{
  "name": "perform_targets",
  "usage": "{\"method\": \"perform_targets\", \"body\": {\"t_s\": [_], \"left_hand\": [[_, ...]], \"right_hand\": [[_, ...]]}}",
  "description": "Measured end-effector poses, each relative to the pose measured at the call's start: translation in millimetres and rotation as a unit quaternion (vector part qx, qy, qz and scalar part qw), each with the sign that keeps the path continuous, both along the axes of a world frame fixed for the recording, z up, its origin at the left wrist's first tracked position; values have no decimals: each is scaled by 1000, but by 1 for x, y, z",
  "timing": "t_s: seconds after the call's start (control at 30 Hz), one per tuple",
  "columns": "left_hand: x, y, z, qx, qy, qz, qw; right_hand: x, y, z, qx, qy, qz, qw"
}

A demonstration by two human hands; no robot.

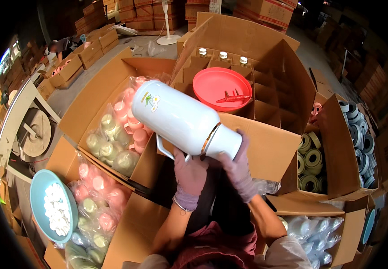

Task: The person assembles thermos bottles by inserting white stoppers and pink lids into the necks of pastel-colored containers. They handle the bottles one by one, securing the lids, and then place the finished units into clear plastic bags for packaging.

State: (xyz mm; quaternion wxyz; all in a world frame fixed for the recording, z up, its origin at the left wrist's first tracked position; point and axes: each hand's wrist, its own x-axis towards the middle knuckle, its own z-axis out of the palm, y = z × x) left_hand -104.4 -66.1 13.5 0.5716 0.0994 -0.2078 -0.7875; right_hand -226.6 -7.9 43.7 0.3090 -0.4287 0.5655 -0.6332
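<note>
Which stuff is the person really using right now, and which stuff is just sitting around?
In use:
- white flask, held tilted
- left hand at its handle
- right hand at its neck end

Just sitting around:
- red lid on the divided box
- blue bowl of white caps
- bagged pink and green cups in a box
- tape rolls
- white fan stand
</note>
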Motion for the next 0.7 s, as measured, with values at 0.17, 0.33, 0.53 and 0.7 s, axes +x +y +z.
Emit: {"method": "perform_targets", "body": {"t_s": [0.17, 0.33, 0.53, 0.7], "left_hand": [[8, -5, -2, 55, 59, -38, 996], [2, 9, -11, 86, 69, -53, 992], [16, 2, -19, -54, -69, -9, 996], [3, 12, -7, 29, -29, -29, 999]], "right_hand": [[-14, 25, 6, 107, 17, 91, 990], [-17, 29, -11, -114, 471, -49, 874], [-23, 23, 0, 140, -213, 69, 965], [-24, 31, -21, -3, 200, 74, 977]]}}
